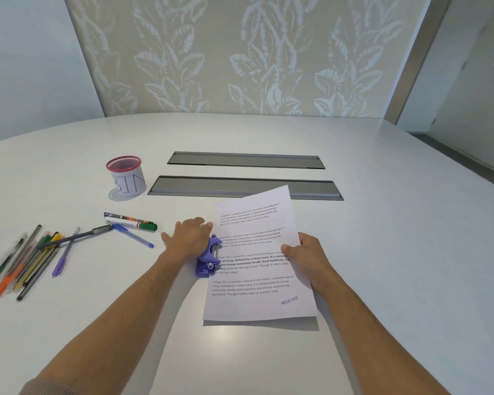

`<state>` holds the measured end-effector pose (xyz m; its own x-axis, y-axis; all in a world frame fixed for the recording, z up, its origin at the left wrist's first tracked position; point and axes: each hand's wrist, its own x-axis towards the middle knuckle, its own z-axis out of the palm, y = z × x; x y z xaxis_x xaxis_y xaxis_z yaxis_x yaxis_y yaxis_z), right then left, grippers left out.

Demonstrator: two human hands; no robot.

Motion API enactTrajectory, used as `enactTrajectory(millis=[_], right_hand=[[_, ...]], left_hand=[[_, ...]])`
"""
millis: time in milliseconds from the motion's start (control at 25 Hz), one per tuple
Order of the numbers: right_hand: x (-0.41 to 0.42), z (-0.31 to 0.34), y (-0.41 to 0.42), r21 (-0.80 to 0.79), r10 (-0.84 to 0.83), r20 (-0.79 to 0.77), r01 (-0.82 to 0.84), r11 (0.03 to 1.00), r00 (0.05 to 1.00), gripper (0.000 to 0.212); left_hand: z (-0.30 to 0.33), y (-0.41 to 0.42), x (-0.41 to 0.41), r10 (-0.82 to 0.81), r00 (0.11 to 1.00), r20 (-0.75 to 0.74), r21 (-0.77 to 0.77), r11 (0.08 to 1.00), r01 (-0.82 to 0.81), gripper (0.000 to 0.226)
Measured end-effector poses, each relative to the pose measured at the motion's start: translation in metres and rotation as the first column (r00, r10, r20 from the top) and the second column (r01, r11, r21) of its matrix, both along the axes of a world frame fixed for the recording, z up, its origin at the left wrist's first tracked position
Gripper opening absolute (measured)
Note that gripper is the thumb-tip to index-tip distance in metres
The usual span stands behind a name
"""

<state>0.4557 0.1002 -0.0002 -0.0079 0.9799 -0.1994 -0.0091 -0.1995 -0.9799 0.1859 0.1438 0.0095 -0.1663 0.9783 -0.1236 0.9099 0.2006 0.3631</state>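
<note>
- we see the left hand [188, 238] lying flat, fingers spread and straight, palm down on the lever of the purple hole punch [208, 259]. it looks like it is pressing, not gripping.
- the right hand [305, 253] pinches the right edge of the printed sheet [257, 297], thumb on top, other fingers hidden under the paper.
- the sheet's left edge is slid into the mouth of the hole punch, about midway along that edge. the sheet lies tilted on the white bench [382, 252], its near end lifted a bit, with a shadow below.
- the sheet carries a blue "received" stamp [289, 300] at its lower right, so we judge the stamping is done.
- we judge the step in hand is the punching itself: paper loaded and steadied, lever under the palm. we cannot tell whether the lever is fully down or whether the holes are cut, as that edge is hidden by the hole punch.
- left to do, as we judge: finish the press, pull the sheet out, check the holes.
- loose pens [26, 260] lie well apart on the left, and a red-rimmed cup marked "bin" [127, 178] stands behind them.
</note>
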Motion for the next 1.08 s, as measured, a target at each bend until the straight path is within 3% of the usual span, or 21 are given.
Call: enactTrajectory(millis=[200,360,480,560,640,720,800,1080], right_hand=[[0.023,0.013,-0.013,0.037,-0.042,0.023,0.042,0.998,0.999,0.022],[0.043,0.025,-0.021,0.105,-0.065,0.004,0.064,0.992,0.998,0.022],[0.057,0.035,-0.029,0.166,-0.077,-0.016,0.079,0.983,0.997,0.022],[0.067,0.043,-0.034,0.213,-0.089,0.002,0.086,0.973,0.996,0.021],[0.076,0.052,-0.038,0.261,-0.107,0.014,0.100,0.960,0.994,0.021],[0.082,0.060,-0.040,0.305,-0.141,0.005,0.133,0.943,0.990,0.020],[0.088,0.070,-0.042,0.358,-0.195,-0.011,0.186,0.915,0.981,0.020],[0.095,0.090,-0.045,0.556,-0.352,-0.056,0.322,0.767,0.934,0.025]], left_hand=[[0.012,-0.006,0.001,0.018,0.979,0.201,0.070,0.997,-0.033,0.056],[0.029,-0.018,0.027,-0.145,0.947,0.287,0.292,0.955,0.058,0.045],[0.041,-0.025,0.055,-0.255,0.878,0.405,0.365,0.926,0.101,0.042],[0.049,-0.029,0.073,-0.281,0.743,0.607,0.339,0.938,0.077,0.037],[0.056,-0.033,0.090,-0.264,0.546,0.795,0.278,0.959,0.059,0.036],[0.064,-0.038,0.106,-0.284,0.420,0.862,0.286,0.956,0.060,0.038],[0.075,-0.041,0.123,-0.330,0.350,0.877,0.340,0.940,0.032,0.038],[0.101,-0.047,0.159,-0.476,0.412,0.777,0.557,0.824,-0.098,0.031]])
